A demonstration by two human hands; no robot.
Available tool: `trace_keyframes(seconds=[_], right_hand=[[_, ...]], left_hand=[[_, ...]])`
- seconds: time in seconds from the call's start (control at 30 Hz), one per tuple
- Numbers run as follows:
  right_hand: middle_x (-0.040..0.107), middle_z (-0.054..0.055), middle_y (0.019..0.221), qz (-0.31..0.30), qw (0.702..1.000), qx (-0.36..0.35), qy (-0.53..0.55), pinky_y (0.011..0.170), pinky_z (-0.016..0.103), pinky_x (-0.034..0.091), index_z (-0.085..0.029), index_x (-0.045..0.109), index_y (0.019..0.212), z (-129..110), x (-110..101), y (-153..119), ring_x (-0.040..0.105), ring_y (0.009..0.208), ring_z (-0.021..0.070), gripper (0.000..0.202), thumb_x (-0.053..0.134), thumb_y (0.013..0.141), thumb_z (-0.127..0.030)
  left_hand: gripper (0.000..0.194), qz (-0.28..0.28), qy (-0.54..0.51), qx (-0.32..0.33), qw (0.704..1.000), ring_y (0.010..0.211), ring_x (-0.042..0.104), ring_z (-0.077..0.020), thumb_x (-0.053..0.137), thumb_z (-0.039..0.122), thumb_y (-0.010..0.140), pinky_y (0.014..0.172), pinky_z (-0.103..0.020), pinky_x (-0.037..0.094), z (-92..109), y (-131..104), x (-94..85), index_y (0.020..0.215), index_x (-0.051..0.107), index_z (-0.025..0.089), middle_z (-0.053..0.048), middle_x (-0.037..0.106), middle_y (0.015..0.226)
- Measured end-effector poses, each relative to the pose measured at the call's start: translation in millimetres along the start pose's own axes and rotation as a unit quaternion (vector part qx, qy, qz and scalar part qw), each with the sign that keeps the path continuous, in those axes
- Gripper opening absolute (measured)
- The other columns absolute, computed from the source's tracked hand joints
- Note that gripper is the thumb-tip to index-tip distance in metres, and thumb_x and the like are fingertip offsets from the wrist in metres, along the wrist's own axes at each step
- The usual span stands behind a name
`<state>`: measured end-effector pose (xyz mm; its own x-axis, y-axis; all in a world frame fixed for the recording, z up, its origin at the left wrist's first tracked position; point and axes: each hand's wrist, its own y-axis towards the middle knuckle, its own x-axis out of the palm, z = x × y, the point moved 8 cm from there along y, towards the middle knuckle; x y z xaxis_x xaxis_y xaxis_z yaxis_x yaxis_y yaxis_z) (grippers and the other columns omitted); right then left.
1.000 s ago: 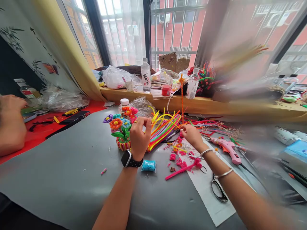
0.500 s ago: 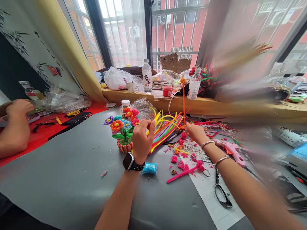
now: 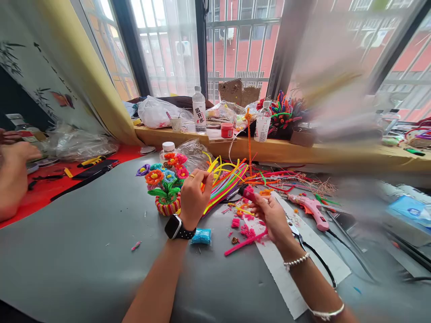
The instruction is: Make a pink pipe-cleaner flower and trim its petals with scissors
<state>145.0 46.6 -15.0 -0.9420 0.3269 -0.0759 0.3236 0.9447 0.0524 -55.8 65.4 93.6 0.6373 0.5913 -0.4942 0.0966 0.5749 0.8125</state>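
Note:
My left hand (image 3: 194, 197), wearing a watch, has its fingers pinched together; what lies between them is hidden, with a bit of orange showing by the fingertips. Behind it lies a bundle of colourful pipe cleaners (image 3: 226, 186). Just left stands a small pot of pipe-cleaner flowers (image 3: 166, 181). My right hand (image 3: 271, 217) is closed on a small dark red stick with a black end (image 3: 248, 194), pointing up and left. Under that hand are a pink pipe cleaner (image 3: 240, 245), pink fluff scraps (image 3: 247, 231) and a white paper sheet (image 3: 281, 276). An orange pipe cleaner (image 3: 249, 143) stands upright farther back.
Scissors (image 3: 303, 244) lie partly under my right wrist. A pink glue gun (image 3: 311, 208) with a cord is at the right. A blue packet (image 3: 201, 236) lies near my left wrist. Bottles (image 3: 199, 112) line the sill. Another person's arm (image 3: 15, 179) is at the left.
My right hand has left the upright orange pipe cleaner, come nearer and now holds the dark red stick. The view has shifted slightly right; my left hand stays pinched.

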Motion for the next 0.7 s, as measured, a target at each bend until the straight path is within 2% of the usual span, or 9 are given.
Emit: trace_keyframes(seconds=[0.13,0.3,0.47,0.6,0.7], right_hand=[[0.065,0.004,0.08,-0.053,0.98,0.077,0.174,0.055,0.021,0.049,-0.019,0.051,0.079,21,26,-12,0.061,0.062,0.0103,0.03,0.051,0.073,-0.048],[0.065,0.0,0.086,-0.109,0.937,0.13,0.307,0.054,0.016,0.047,-0.021,0.059,0.081,28,39,-20,0.058,0.065,0.0068,0.025,0.063,0.066,-0.04],[0.065,0.0,0.089,-0.152,0.909,0.149,0.357,0.052,0.015,0.045,-0.02,0.061,0.08,23,50,-27,0.057,0.067,0.0068,0.017,0.066,0.066,-0.029],[0.064,0.002,0.091,-0.17,0.912,0.12,0.354,0.056,0.018,0.045,-0.019,0.059,0.081,12,56,-24,0.057,0.069,0.0089,0.018,0.067,0.065,-0.024],[0.063,-0.002,0.078,-0.156,0.916,0.095,0.356,0.053,0.017,0.043,-0.02,0.059,0.082,6,57,-13,0.05,0.055,0.0051,0.023,0.069,0.061,-0.022]], left_hand=[[0.02,0.0,0.002,0.01,1.0,0.065,0.05,-0.0137,0.039,0.026,0.084,0.065,-0.024,0.038,0,0,1.2,0.068,0.048,0.018,-0.001,0.052,0.065],[0.02,-0.012,-0.006,0.048,0.999,0.067,0.049,-0.0142,0.039,0.026,0.084,0.066,-0.025,0.038,5,1,0.9,0.069,0.049,0.017,-0.002,0.052,0.068],[0.021,-0.056,-0.001,0.102,0.993,0.07,0.048,-0.0152,0.038,0.026,0.085,0.068,-0.026,0.039,13,-1,8.5,0.071,0.05,0.017,-0.002,0.053,0.07],[0.02,-0.068,0.01,0.113,0.991,0.07,0.048,-0.0152,0.037,0.026,0.085,0.067,-0.026,0.039,14,-2,11.9,0.072,0.05,0.018,-0.002,0.054,0.071],[0.019,-0.064,0.019,0.122,0.99,0.071,0.049,-0.0149,0.038,0.024,0.085,0.067,-0.026,0.039,16,-3,11.9,0.074,0.051,0.017,-0.003,0.055,0.072]])
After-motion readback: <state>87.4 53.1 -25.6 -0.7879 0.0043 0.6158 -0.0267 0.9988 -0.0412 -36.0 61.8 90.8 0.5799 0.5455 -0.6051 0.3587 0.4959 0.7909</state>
